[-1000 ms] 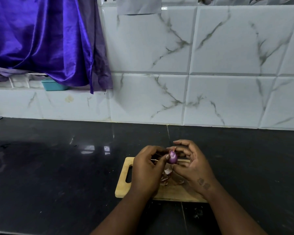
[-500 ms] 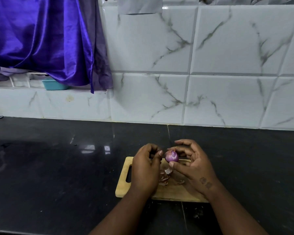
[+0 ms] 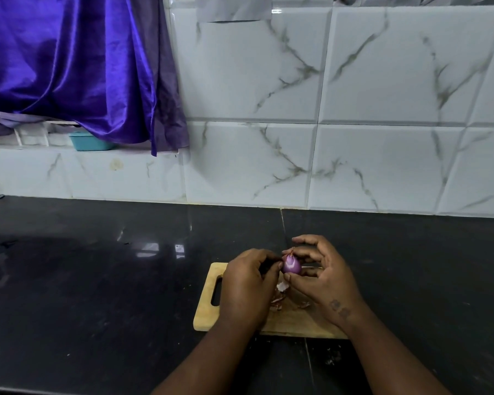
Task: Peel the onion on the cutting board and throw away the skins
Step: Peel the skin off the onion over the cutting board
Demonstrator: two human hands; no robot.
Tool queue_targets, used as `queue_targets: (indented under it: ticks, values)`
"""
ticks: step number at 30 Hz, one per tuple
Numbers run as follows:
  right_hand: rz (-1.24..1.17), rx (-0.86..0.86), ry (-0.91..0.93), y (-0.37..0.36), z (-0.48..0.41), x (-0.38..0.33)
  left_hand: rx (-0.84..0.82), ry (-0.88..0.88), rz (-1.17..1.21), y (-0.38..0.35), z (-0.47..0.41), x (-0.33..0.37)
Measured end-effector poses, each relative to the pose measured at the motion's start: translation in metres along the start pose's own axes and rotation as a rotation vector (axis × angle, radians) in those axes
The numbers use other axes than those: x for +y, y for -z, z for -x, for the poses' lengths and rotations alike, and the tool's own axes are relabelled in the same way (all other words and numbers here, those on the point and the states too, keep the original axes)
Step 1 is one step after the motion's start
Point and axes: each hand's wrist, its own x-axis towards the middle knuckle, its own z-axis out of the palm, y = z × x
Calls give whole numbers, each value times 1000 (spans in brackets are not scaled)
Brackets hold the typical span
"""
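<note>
Dark counter (image 3: 97, 280), curtain (image 3: 69, 67); skins (image 3: 282, 287) under onion (image 3: 291, 265)

My onion (image 3: 291, 266) is purple, the board (image 3: 208, 317) pale wood, the counter (image 3: 97, 280) black, tiles (image 3: 240, 81) white with grey veins, curtain (image 3: 69, 67) violet.

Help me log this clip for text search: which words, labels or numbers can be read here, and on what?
No text reads clearly.
On the paper sheet on the wall tiles: bits of dark print at the frame's top edge, cut off and too blurred to read.
On the right hand: dark marks near the wrist, illegible.
On the cutting board and onion: no lettering visible.
</note>
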Motion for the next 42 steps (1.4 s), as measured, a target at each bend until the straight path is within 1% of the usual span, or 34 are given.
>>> queue_targets:
  ticks: [5, 8, 12, 18, 21, 26, 30, 34, 37, 42]
  values:
    - [-12, 4, -3, 0, -1, 1, -78, -29, -83, -2, 0, 4]
    - [-5, -1, 3, 0, -1, 0, -139, 9, -105, -5, -1, 5]
    - [-13, 10, 9, 0, -1, 0, -105, 50, -73, -7, -2, 0]
    - [-12, 25, 19, 1, -2, 2, -44, -23, -16, -2, 2, 0]
    - [2, 18, 21, 2, -2, 1, -33, -35, -47, 0, 2, 2]
    - [48, -7, 28, 0, 0, -2, -20, 2, -73, 1, 1, 3]
    - [31, -5, 34, -1, 0, -2, -58, 30, -108, -1, 0, 6]
    - [-10, 3, 18, 0, -1, 0, -45, 47, -81, -5, 0, 5]
    - [-5, -10, 11, 1, -1, 0, -29, 95, -44, -3, 0, 1]
    - [-28, 9, 4, 1, -1, -1, -36, 12, -5, -2, 1, 2]
